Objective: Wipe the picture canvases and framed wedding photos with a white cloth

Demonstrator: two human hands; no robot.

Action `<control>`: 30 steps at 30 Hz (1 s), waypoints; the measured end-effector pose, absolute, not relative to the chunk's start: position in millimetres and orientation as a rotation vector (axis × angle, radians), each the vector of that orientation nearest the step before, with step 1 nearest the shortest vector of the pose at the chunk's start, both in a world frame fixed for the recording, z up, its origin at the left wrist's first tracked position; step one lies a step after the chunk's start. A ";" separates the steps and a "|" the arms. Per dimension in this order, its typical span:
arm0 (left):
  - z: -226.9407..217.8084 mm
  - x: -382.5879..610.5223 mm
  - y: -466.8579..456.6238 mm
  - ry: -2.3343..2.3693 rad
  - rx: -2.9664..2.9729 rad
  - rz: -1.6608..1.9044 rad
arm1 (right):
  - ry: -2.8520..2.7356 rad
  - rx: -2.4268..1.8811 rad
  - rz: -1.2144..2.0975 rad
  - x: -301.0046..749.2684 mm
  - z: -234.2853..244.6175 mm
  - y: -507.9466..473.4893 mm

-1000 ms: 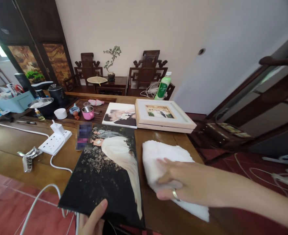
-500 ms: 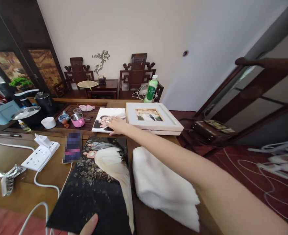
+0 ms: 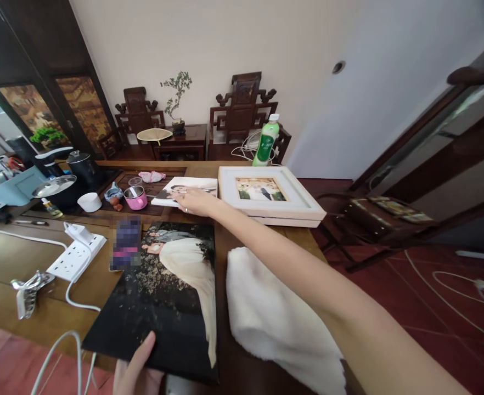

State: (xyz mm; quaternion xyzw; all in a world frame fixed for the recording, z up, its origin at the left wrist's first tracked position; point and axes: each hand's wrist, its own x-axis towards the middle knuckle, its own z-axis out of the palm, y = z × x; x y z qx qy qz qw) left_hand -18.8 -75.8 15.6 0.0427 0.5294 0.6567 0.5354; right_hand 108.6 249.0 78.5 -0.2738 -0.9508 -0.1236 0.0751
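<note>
My left hand (image 3: 137,362) holds the near edge of a dark photo panel (image 3: 172,312), its thumb on top and the other fingers underneath. The panel shows a couple, with a long pale gown trailing down its right side. My right hand (image 3: 198,202) is stretched forward over a smaller white photo panel (image 3: 203,185), closed at its near edge; part of the print is covered by the fingers. That edge looks slightly raised. Right of it lies a white framed photo (image 3: 262,189), resting on another flat piece. A white cloth (image 3: 275,323) lies beneath my right forearm.
Left of the dark panel are a phone (image 3: 125,241), a power strip (image 3: 77,255) with white cables and a silver hair claw (image 3: 32,291). Farther back stand a pink cup (image 3: 135,198), a white cup (image 3: 89,202), pots and a green bottle (image 3: 265,141).
My right hand's fingers have drawn together at the small white panel's near edge, which has risen and shifted slightly left. My left hand shows more, and the dark panel's near edge is higher.
</note>
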 end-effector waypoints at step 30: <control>22.7 0.1 142.6 1.251 0.362 1.514 | -2.577 -1.189 -0.490 108.8 91.0 238.3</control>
